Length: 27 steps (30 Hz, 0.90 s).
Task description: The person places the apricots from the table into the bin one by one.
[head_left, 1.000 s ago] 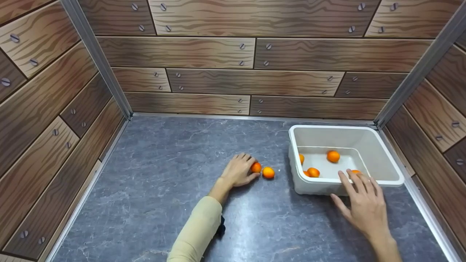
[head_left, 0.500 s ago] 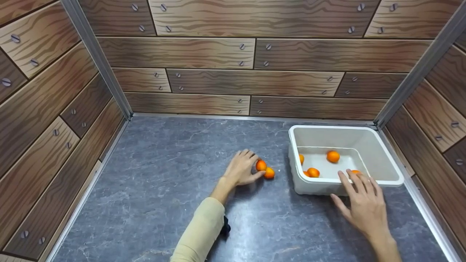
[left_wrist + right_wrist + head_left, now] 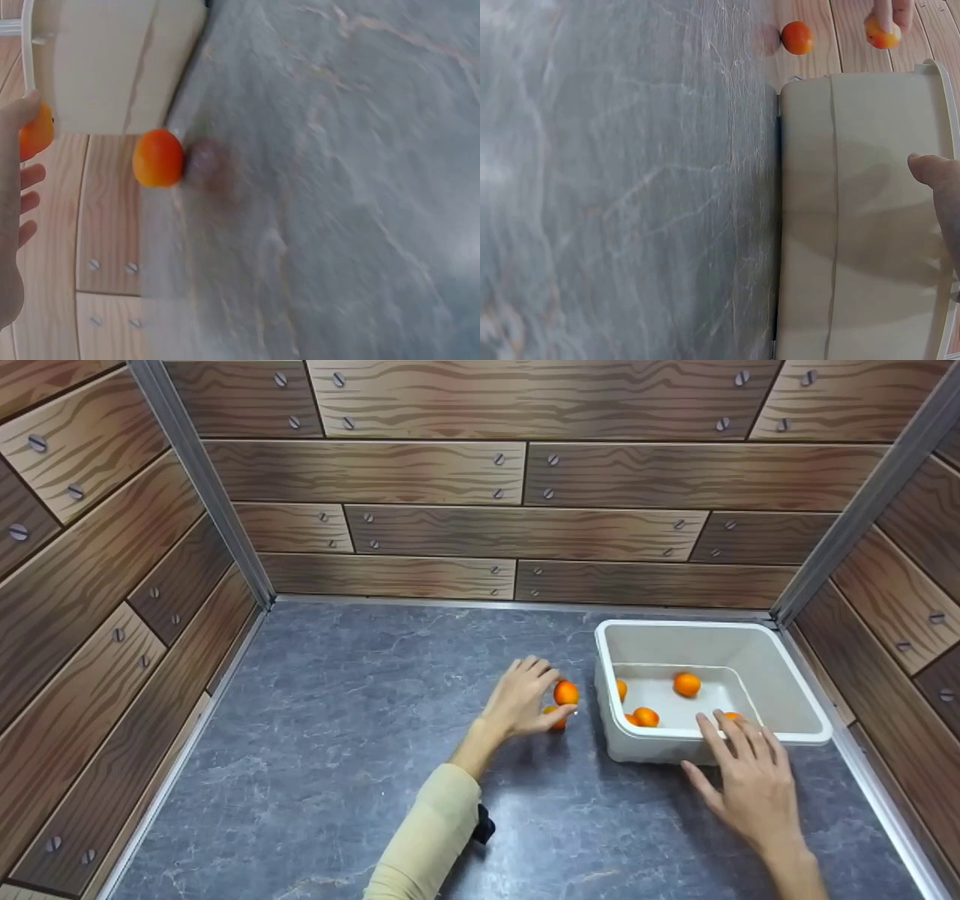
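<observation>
My left hand (image 3: 525,696) holds a small orange fruit (image 3: 566,692) between thumb and fingers, above the tabletop. In the left wrist view that held orange fruit (image 3: 36,133) shows at the left edge. A second orange fruit (image 3: 556,721) lies on the table, partly behind the left thumb; the left wrist view shows this second fruit (image 3: 157,157) whole. My right hand (image 3: 752,780) rests over the near rim of a white plastic bin (image 3: 716,735), fingers reaching inside and thumb (image 3: 928,169) outside the wall. Several orange fruits, among them one fruit (image 3: 686,684), lie in the bin.
The dark grey marbled tabletop (image 3: 337,735) is bounded by wood-plank-patterned walls (image 3: 435,529) at the back and both sides. Metal edge strips run along the walls. The bin stands at the right, close to the right wall.
The left hand has moved right with a fruit, past the second fruit and closer to the bin, raising it off the table. The right hand and the bin have stayed put.
</observation>
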{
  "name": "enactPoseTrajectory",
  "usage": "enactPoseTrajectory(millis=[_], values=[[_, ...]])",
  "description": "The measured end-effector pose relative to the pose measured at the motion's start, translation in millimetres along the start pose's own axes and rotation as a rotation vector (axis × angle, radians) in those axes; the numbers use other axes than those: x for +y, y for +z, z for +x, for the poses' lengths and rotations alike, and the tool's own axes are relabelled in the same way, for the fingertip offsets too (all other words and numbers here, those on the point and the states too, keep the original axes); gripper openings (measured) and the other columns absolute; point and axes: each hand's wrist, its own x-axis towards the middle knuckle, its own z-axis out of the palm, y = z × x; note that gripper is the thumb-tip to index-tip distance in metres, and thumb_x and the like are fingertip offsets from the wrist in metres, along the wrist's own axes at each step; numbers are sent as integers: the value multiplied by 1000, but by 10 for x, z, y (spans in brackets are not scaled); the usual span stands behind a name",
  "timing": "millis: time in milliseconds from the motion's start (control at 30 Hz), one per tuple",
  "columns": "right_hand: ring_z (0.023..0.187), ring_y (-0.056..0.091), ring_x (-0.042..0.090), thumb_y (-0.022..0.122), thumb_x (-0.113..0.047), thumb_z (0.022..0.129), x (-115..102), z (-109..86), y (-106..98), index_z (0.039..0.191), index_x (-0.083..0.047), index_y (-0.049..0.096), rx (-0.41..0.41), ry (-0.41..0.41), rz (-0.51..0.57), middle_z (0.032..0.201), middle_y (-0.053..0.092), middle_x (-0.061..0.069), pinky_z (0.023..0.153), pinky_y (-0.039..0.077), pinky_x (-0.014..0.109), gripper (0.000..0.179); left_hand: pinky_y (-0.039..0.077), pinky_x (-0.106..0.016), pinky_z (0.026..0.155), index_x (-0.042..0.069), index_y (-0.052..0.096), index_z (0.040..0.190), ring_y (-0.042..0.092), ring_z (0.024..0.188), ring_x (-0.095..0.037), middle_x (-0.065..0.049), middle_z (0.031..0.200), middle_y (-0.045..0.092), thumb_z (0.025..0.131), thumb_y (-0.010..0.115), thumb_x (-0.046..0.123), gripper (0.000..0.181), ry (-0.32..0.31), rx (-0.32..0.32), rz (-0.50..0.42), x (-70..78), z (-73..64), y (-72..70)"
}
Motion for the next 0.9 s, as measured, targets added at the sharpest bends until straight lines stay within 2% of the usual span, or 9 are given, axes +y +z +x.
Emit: enactPoseTrajectory(millis=[367, 667, 900], values=[[132, 54, 45, 40, -70, 103, 10, -13, -6, 148, -11, 59, -36, 14, -10, 141, 63, 23, 113, 35, 65, 77, 53, -32, 95, 19, 73, 115, 65, 109, -18, 2, 114, 73, 94, 69, 61, 47, 66, 60, -36, 134, 240, -113], [131, 55, 45, 39, -71, 103, 0, 7, -2, 147, -12, 61, -2, 13, -2, 140, 65, 22, 111, 38, 65, 77, 52, -31, 97, 20, 72, 115, 64, 112, -17, 2, 116, 73, 95, 65, 62, 47, 88, 56, -40, 253, 459, -184], [130, 55, 45, 40, -70, 103, -5, 6, -8, 147, -12, 61, 6, 7, -6, 139, 65, 22, 110, 38, 64, 75, 52, -31, 102, 19, 72, 119, 64, 115, -16, 3, 118, 73, 95, 65, 63, 51, 94, 35, -24, 409, 555, -151]])
